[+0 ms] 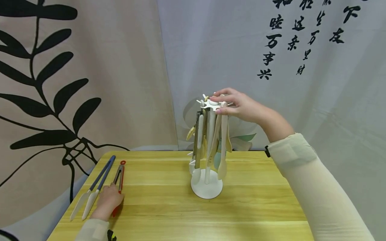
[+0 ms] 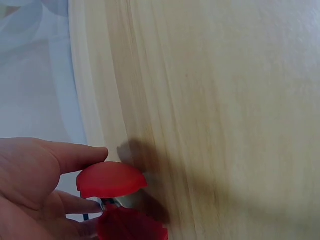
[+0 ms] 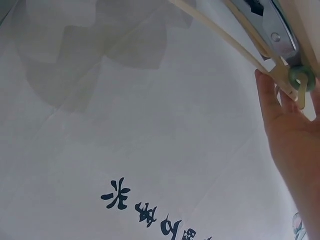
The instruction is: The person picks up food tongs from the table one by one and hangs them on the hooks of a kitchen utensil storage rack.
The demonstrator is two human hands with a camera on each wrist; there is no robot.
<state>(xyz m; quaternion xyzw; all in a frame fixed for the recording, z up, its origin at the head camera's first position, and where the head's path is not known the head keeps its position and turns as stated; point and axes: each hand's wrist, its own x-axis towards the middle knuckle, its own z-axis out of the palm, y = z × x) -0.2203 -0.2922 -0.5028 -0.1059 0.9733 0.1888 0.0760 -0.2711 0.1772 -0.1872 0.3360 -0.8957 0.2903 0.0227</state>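
At the left of the table, my left hand (image 1: 110, 197) grips a pair of red-tipped tongs (image 1: 121, 180). In the left wrist view the thumb lies by one red scalloped tip (image 2: 111, 180), with fingers on the other side of the tongs. A white utensil stand (image 1: 206, 187) with a round base stands upright near the middle. My right hand (image 1: 236, 103) holds its top, thumb and fingers around the hooked hub. Several utensils hang there, among them a pale spoon (image 1: 223, 164). The right wrist view shows metal tongs (image 3: 280, 37) with a green ring hanging near the fingers.
Blue-handled tongs (image 1: 99, 182) with pale tips lie left of my left hand, close to the table's left edge. The wooden table (image 1: 163, 187) spans the front. Behind it hangs a pale curtain (image 1: 126, 67) with black leaves and writing.
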